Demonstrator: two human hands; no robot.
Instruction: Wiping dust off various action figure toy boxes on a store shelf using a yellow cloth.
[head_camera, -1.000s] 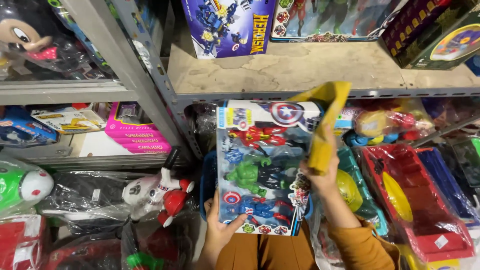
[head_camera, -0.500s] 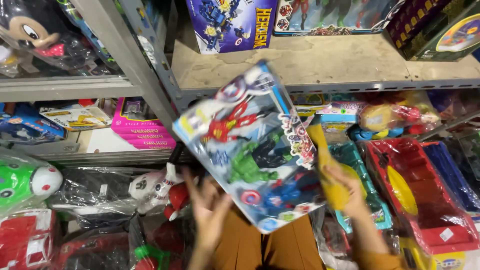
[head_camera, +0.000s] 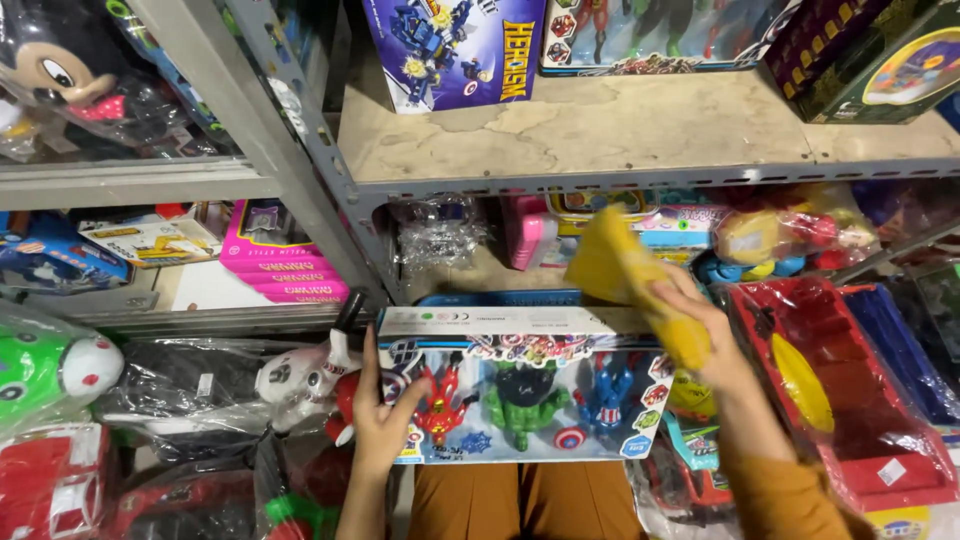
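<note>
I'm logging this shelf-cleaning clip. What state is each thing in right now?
Toy box: sealed, on its side, window toward camera.
Left hand: grips the box's left end.
Right hand: clutches a yellow cloth at the box's top right corner.
Red toy truck: plastic-wrapped, shelved.

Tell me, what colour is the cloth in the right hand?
Yellow: the cloth in the right hand shows best in the head view.

Even, dim-ish light — perhaps slight blur

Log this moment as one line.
left hand: grips toy box at its left end | right hand: holds yellow cloth on box top | shelf: above
</note>
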